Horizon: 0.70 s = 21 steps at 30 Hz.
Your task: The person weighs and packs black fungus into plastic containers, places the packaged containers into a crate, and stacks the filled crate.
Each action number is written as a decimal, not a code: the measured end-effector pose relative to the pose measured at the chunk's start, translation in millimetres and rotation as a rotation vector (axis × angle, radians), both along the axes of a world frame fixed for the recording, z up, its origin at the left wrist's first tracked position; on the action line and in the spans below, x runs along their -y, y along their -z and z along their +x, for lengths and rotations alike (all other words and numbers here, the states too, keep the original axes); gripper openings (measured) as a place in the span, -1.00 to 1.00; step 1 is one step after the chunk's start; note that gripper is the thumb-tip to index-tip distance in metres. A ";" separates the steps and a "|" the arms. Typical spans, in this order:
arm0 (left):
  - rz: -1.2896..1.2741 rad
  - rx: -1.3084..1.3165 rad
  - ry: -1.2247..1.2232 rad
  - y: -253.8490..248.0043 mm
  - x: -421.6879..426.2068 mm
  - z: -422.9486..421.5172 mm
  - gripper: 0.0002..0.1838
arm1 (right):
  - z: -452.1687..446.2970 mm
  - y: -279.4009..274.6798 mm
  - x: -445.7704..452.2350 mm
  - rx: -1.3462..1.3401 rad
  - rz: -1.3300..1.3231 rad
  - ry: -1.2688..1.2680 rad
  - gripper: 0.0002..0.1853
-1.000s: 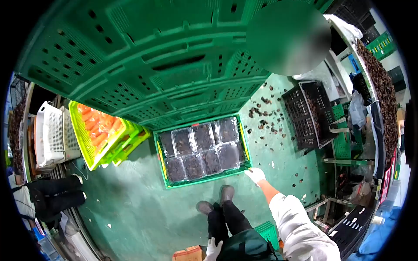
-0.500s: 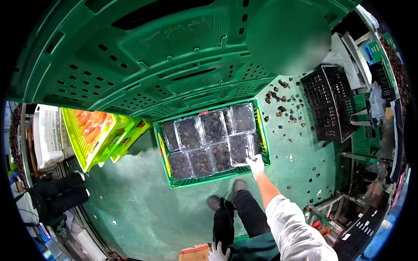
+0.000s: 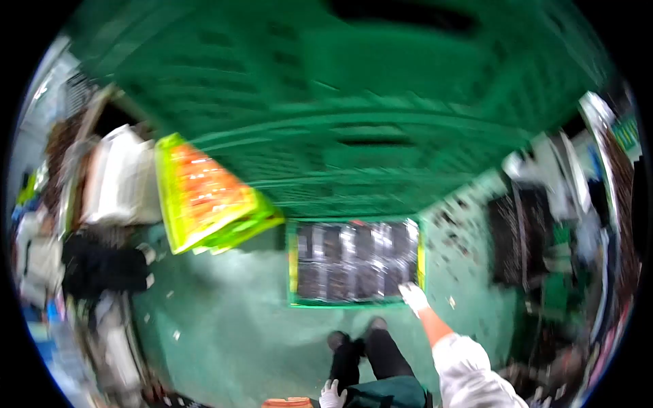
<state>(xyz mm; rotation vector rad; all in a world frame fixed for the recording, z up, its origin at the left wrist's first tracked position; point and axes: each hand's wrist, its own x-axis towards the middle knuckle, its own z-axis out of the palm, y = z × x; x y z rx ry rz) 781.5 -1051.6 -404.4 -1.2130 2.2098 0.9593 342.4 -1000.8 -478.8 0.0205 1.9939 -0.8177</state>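
Note:
My white-gloved right hand (image 3: pixel 413 297) reaches to the near right corner of a green crate (image 3: pixel 354 305) on the floor. Its fingers touch or hover by a clear plastic box (image 3: pixel 398 277) with dark contents; blur hides whether they grip it. Several such boxes fill the crate in two rows. Low in the view, my gloved left hand (image 3: pixel 332 396) rests by my dark green apron (image 3: pixel 381 394), fingers apart and holding nothing visible. An orange-brown box (image 3: pixel 287 402) lies just left of it.
Tall green crates (image 3: pixel 367 170) stand behind the boxes. Left of them, a yellow-green crate (image 3: pixel 170 204) holds orange items (image 3: pixel 204 187). At right are a black crate (image 3: pixel 520 234) and dark bits (image 3: pixel 452 228) on the floor. Another person's dark-clothed legs (image 3: pixel 105 265) show at far left.
My head view has swung, shifting the crate right and down, with blur. The near right box, raised over its neighbours before, now sits level in the row. My right hand stays at that corner.

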 end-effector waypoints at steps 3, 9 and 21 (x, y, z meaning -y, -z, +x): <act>-0.051 -0.138 -0.097 -43.8 27.2 -40.5 -0.45 | 42.2 -31.8 -3.6 -0.124 -0.114 -0.366 -0.53; -0.028 -0.113 -0.173 -86.5 85.7 -14.4 -0.52 | 69.3 -131.8 -2.4 -0.124 -0.151 -0.673 -0.63; -0.009 0.062 -0.521 -156.9 69.3 189.0 -0.52 | 100.3 -267.6 -2.9 -0.330 -0.203 -0.687 -0.62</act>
